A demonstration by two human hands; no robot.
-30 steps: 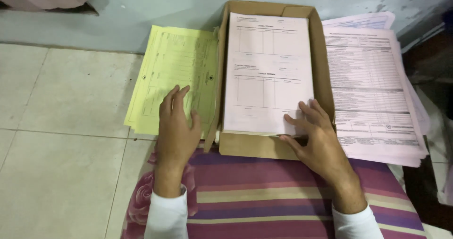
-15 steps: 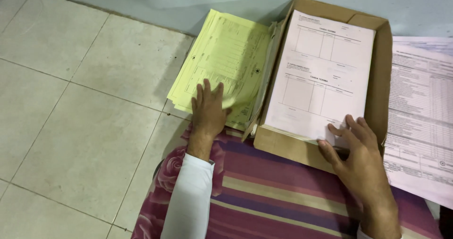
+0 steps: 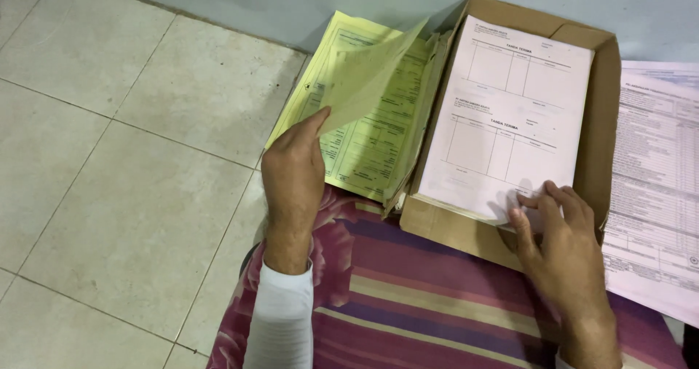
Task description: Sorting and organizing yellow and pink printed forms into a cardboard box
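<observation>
- While only the head view is on hand, all findings below come from it.
- Left hand [image 3: 293, 174]: thumb and fingers pinched on the lower corner of a yellow sheet [image 3: 373, 69], which is lifted and curls up off the yellow stack [image 3: 378, 139].
- Yellow stack: printed forms lying on the floor [image 3: 109, 158], just beside the left wall of the box [image 3: 604, 143]; its near edge touches the striped cloth [image 3: 437, 296].
- Right hand [image 3: 564, 241]: fingers spread loosely and laid flat on the near right corner of the white stack [image 3: 510, 114]; it grips nothing, fingertips only pressing the top sheet.
- White stack: printed forms with ruled tables, lying inside the brown cardboard box and filling most of it.
- Box: open-topped, its near edge resting on the striped cloth over the person's lap.
- Loose papers [image 3: 655, 187]: white printed sheets to the right of the box, partly out of frame.
- Sleeve [image 3: 280, 318]: white, on the left forearm.
- Floor: pale tiles, meeting a light wall at the top.
</observation>
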